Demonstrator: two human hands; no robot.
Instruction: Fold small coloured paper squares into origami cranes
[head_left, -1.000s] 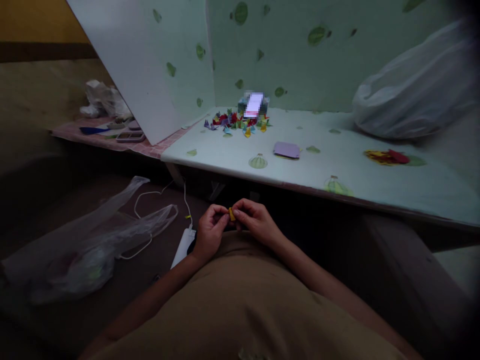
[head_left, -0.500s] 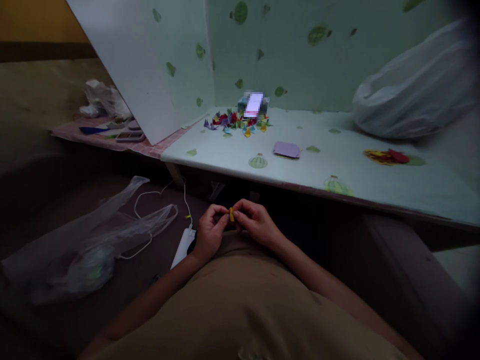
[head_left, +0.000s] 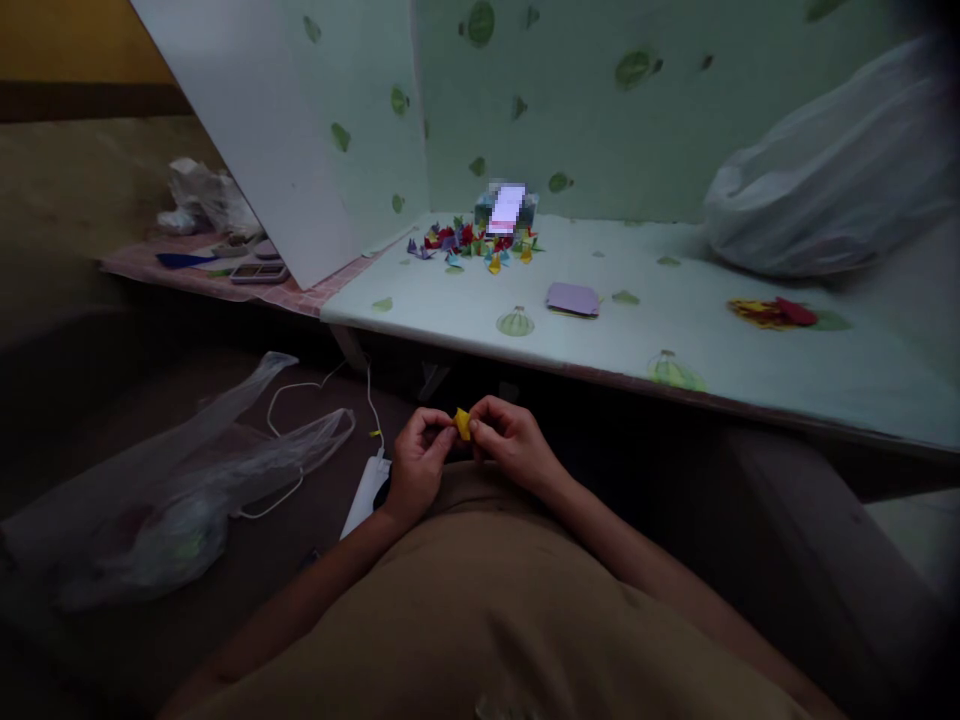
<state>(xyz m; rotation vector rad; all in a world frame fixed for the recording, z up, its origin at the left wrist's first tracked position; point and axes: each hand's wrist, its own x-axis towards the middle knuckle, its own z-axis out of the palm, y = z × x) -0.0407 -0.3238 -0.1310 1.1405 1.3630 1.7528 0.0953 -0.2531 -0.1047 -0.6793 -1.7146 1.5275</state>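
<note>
A small piece of folded yellow paper (head_left: 463,424) is pinched between my two hands, just above my lap and below the table's front edge. My left hand (head_left: 420,458) grips its left side between thumb and fingertips. On the other side, my right hand (head_left: 514,445) holds it with thumb and index finger. Fingertips cover part of the paper, so its exact folded shape is unclear. Up on the table lies a pile of small folded paper cranes (head_left: 469,238) in several colours.
On the table (head_left: 435,310) are a stack of purple paper squares (head_left: 573,299), red and yellow paper pieces (head_left: 772,313) and a big white plastic bag (head_left: 825,180). A lit phone (head_left: 507,208) leans behind the cranes. At lower left lie a clear plastic bag (head_left: 187,500) and a white power bank (head_left: 365,495) with its cable.
The yellow paper has turned or opened between my fingers and shows a wider face than before. Both hands stay in nearly the same place.
</note>
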